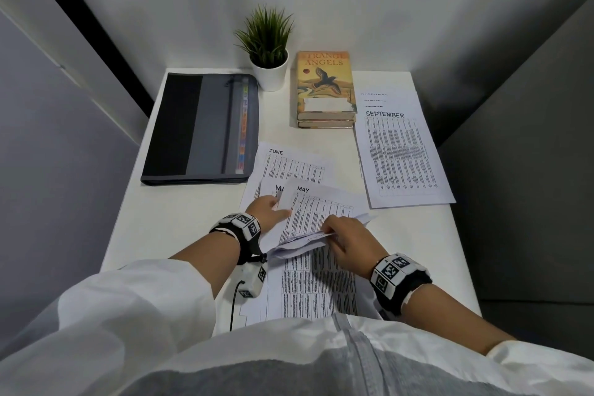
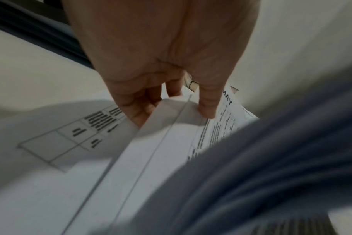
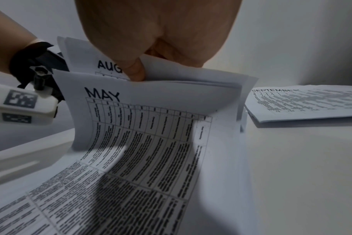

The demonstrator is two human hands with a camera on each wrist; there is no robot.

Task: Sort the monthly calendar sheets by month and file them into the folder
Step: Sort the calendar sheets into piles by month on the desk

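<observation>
Low in the frame, our right hand (image 1: 345, 236) pinches the curled top edges of a loose stack (image 3: 171, 89), and our left hand (image 1: 268, 207) pinches the MAY sheet (image 1: 316, 209). We should peel one thin, floppy page at a time, reading its header first. Further up, a JUNE sheet (image 1: 289, 161) lies flat; right of centre, the SEPTEMBER pile (image 1: 401, 151). At upper left, the dark fabric folder (image 1: 199, 128) lies zipped on the white surface (image 1: 180, 219).
</observation>
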